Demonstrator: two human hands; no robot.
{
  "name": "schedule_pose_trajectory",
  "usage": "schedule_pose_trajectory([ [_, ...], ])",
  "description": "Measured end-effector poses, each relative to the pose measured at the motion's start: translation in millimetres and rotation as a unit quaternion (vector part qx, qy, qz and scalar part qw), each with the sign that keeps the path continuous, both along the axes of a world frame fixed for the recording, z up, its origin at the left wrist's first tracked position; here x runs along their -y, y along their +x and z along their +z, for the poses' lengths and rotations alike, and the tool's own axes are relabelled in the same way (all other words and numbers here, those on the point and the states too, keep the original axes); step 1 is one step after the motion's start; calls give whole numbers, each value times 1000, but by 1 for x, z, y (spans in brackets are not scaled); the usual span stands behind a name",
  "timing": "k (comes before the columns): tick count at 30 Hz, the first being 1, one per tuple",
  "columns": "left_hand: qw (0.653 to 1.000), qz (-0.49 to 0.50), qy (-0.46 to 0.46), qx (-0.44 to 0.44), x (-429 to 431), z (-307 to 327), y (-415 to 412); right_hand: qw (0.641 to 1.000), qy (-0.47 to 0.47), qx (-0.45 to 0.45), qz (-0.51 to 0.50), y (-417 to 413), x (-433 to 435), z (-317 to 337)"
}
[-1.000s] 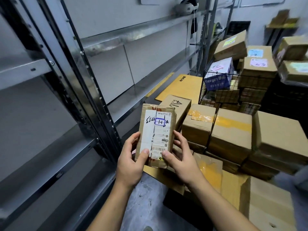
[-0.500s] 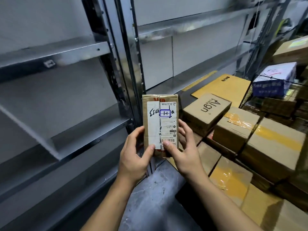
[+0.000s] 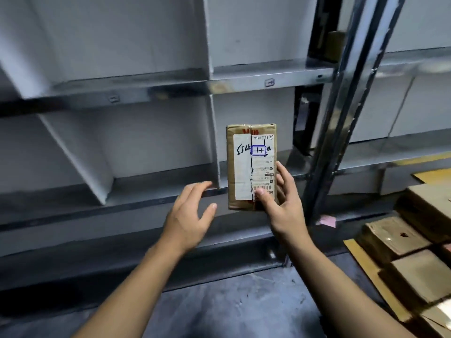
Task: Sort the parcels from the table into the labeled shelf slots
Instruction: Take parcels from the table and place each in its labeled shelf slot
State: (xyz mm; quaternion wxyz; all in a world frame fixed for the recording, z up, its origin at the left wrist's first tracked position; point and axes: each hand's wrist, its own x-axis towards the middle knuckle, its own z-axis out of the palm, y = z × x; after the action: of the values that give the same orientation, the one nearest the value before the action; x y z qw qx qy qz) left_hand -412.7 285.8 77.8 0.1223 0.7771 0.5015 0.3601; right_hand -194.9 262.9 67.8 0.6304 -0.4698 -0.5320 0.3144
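Flanking the parcel: shelf divider, steel upright.

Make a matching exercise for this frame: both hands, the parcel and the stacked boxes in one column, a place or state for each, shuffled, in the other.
Column one
1. left hand
2. right hand
3. parcel
4. stacked boxes

Column two
A. upright, label facing the camera, in front of the shelf
B. at the lower right of the view
C. fingers spread, holding nothing
D. gripping the lower part of the parcel

Pairs: 1-C, 2-D, 3-A, 4-B
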Motion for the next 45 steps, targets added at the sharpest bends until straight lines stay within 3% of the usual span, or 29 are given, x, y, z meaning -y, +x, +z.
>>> schedule_pose_trajectory([
  [4, 986, 103, 52, -119, 22, 18, -126, 997, 6, -29, 76, -108, 3, 12],
  [8, 946, 191, 40, -258, 55, 37, -238, 990, 36, -36, 133, -212, 8, 26],
  [14, 892, 290, -7, -346, 116, 65, -372, 971, 63, -40, 227, -361, 22, 56],
  [27, 820, 433, -86, -364, 170, 92, -584, 929, 101, -32, 353, -604, 13, 99],
  [36, 802, 470, -116, -351, 124, 104, -748, 909, 127, -75, 391, -794, -51, 128],
  [45, 804, 503, -40, -313, 88, 132, -879, 909, 177, -45, 374, -939, -103, 171],
])
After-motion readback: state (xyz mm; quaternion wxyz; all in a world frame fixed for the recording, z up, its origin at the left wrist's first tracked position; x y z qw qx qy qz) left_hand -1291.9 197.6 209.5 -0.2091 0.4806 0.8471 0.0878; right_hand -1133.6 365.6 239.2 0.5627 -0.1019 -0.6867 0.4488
